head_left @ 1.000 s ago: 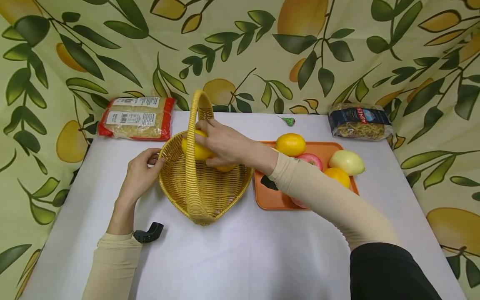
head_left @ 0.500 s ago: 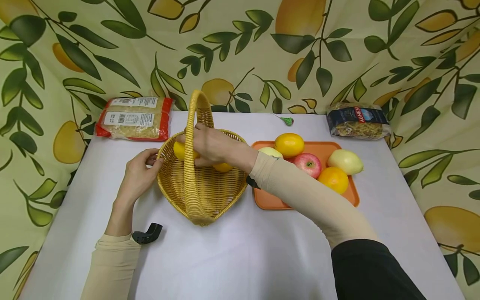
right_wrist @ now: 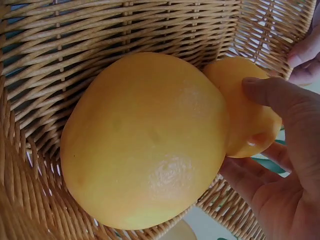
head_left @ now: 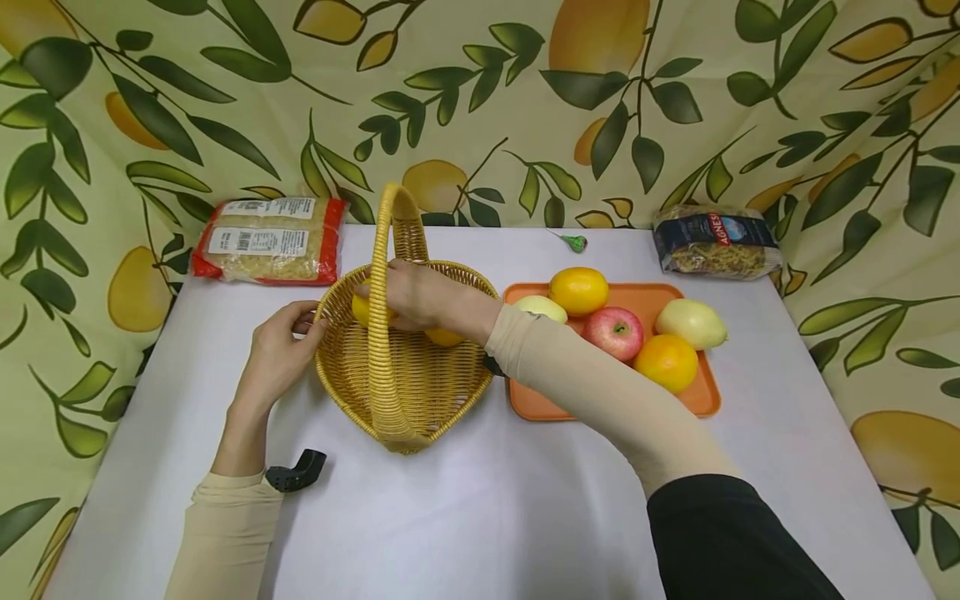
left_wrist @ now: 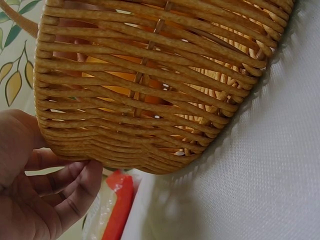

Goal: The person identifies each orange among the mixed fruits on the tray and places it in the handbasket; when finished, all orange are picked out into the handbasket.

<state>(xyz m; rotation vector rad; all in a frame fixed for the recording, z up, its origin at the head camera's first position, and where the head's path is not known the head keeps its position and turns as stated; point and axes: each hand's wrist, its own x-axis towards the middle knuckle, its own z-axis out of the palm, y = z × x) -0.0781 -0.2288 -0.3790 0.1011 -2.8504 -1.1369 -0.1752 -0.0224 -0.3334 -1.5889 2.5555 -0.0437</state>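
A yellow wicker basket (head_left: pixel 420 392) with a tall arched handle stands left of the table's middle. At its left rim, my left hand (head_left: pixel 281 346) grips the wickerwork between thumb and fingers. My right hand (head_left: pixel 423 296) reaches in behind the handle and holds a lemon (right_wrist: pixel 245 120) near the left inner wall, thumb on top and fingers beneath. A larger yellow-orange fruit (right_wrist: pixel 145 140) lies inside against the weave, right beside the lemon. In the head view, the handle and the right hand partly cover both fruits.
To the right, an orange tray (head_left: pixel 540 402) bears a yellow fruit (head_left: pixel 579 290), a red apple (head_left: pixel 615 332), an orange (head_left: pixel 666 363) and two pale fruits. Behind are a red-edged bag (head_left: pixel 266 242), a pasta bag (head_left: pixel 717 242) and a small green item (head_left: pixel 575 242).
My right hand has moved left and down into the basket with the lemon, uncovering the apple and a pale fruit on the tray. The left hand stays on the rim.
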